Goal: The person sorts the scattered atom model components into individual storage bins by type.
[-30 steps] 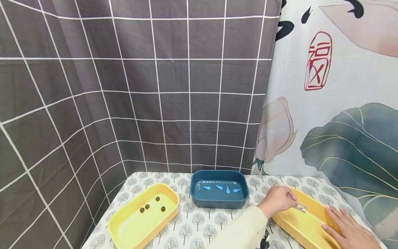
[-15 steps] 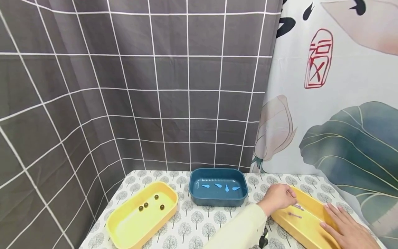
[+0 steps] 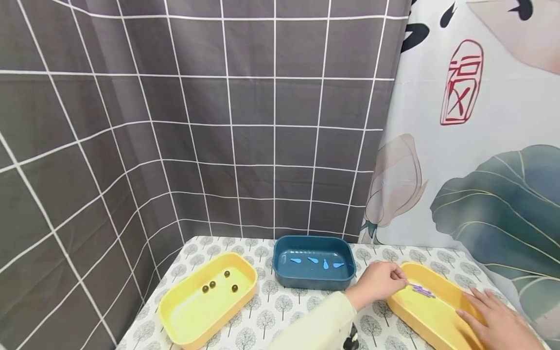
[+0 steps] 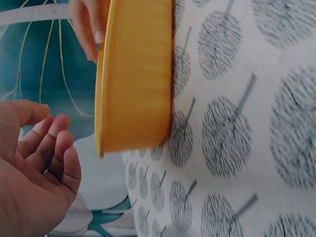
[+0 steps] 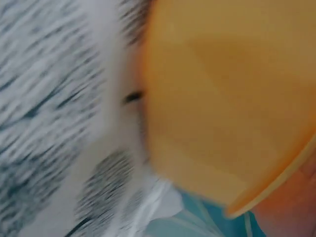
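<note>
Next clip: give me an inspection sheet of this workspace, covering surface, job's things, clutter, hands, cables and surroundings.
Surface: table under a white cloth printed with grey trees.
Job's things: right yellow tray holding small purple pieces; blue tray with four light blue pieces; left yellow tray with four dark beads.
Clutter: nothing seen.
Hands: left hand at the right yellow tray's near rim, fingertips by the purple pieces, grip unclear; right hand rests flat on that tray's far side.
Cables: nothing seen.
Surroundings: grey grid curtain; floral curtain.
</note>
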`<act>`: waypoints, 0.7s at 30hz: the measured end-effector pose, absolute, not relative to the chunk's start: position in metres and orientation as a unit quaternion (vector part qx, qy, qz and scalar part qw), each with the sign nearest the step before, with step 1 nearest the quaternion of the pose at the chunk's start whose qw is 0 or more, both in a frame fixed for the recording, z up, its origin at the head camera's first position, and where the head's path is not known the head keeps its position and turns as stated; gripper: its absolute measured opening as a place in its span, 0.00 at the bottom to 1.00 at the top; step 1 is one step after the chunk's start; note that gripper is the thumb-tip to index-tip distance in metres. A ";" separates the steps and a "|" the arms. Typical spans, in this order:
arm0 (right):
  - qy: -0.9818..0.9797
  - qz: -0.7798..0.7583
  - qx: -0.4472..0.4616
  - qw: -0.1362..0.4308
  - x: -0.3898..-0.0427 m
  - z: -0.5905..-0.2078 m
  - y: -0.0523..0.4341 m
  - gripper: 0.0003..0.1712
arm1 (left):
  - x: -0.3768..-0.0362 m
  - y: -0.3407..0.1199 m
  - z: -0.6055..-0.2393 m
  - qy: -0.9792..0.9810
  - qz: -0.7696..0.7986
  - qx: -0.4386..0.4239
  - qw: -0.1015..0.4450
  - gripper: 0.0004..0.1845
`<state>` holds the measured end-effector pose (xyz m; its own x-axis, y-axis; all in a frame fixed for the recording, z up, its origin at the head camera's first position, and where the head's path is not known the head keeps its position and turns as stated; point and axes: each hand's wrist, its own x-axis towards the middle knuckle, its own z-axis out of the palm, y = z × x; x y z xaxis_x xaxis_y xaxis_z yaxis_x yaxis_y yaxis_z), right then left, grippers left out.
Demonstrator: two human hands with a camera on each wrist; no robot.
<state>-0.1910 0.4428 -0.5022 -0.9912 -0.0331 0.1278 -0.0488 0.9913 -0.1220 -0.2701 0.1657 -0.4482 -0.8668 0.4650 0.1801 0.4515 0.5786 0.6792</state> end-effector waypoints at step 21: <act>-0.972 0.110 0.115 0.175 -0.209 -0.453 0.346 0.26 | -0.276 0.091 -0.444 0.906 0.310 0.285 -0.049 0.04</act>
<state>-0.2093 0.3464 -0.4529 -0.9124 -0.1847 0.3653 -0.2617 0.9494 -0.1736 -0.2761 0.0912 -0.4439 -0.8325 0.4863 0.2654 0.5470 0.6453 0.5333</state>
